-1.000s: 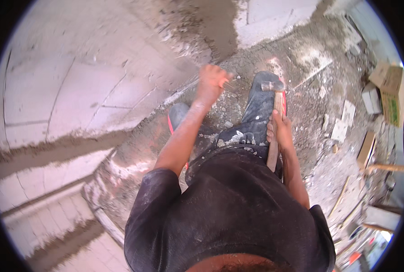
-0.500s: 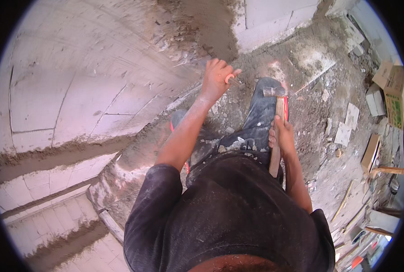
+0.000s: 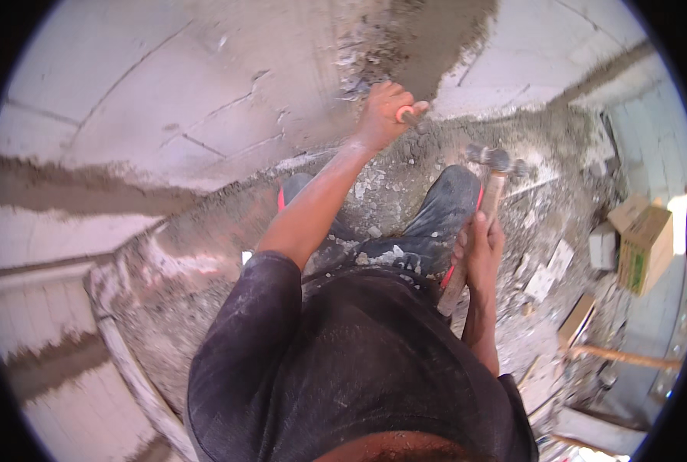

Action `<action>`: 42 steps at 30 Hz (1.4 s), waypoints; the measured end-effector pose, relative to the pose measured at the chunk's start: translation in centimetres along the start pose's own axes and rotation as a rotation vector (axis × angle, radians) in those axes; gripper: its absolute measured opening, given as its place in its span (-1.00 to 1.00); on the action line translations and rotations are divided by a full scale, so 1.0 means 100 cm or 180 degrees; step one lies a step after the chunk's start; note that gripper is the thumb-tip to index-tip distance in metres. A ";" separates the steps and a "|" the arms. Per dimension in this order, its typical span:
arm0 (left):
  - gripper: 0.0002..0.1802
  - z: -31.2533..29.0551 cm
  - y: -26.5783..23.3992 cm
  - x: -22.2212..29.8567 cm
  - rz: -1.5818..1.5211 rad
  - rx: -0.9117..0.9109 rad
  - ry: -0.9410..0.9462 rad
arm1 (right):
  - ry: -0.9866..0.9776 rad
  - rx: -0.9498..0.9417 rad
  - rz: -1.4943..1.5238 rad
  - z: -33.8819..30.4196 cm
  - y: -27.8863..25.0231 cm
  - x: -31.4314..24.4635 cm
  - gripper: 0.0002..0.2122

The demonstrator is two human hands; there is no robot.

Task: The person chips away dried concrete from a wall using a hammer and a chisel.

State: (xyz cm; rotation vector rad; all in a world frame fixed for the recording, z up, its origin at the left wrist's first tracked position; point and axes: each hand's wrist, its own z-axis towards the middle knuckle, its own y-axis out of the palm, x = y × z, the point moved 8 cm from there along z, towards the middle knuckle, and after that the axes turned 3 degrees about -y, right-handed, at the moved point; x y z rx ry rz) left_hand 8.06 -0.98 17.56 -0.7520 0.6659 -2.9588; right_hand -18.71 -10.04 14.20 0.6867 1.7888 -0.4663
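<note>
Up against the wall [image 3: 228,100], my left hand [image 3: 386,115] is closed around a chisel [image 3: 414,121]. An orange-pink collar and the metal end stick out on its right side, while the tip toward the wall is hidden. My right hand [image 3: 482,242] grips a hammer [image 3: 494,192] by its pale wooden handle. Its metal head points up and away from me, to the right of the chisel and apart from it. Beside the left hand, a rough dark patch of broken plaster [image 3: 417,61] shows on the wall.
Rubble and dust lie over the floor [image 3: 205,308], with plaster flakes on my dark trousers. At the right stand a cardboard box [image 3: 645,250] and flat white pieces [image 3: 550,269]. A wooden stick [image 3: 628,357] lies farther down there. A long pale edge [image 3: 132,369] curves along the left.
The view has turned, so the wall and box sit differently. The hammer head has risen and tilted rightward, and its full head now shows. Both hands keep their tools.
</note>
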 end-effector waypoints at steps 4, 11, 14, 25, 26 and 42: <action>-0.64 0.009 -0.006 -0.001 -0.0006 0.0341 -0.0285 | -0.1024 0.0063 0.0007 -0.006 0.011 -0.078 -0.72; -0.68 0.023 -0.005 -0.012 -0.0427 0.0737 -0.0800 | -0.2961 -0.0267 -0.0408 0.012 0.044 -0.132 -0.73; -0.74 0.017 -0.012 -0.010 -0.0180 0.0803 -0.0722 | -0.1353 -0.0352 -0.1579 0.042 0.065 -0.095 -0.78; -0.72 -0.092 0.028 -0.062 -0.0121 -0.0448 -0.2172 | -0.1954 0.0017 -0.0132 0.011 0.061 -0.125 -0.74; -0.66 -0.108 0.034 -0.064 0.0049 -0.0954 -0.2252 | -0.1707 0.0248 -0.0253 0.017 0.053 -0.114 -0.74; -0.19 -0.398 -0.266 -0.061 0.1558 -0.0446 -0.5538 | -0.0482 0.1134 -0.2961 0.159 -0.172 0.110 -0.54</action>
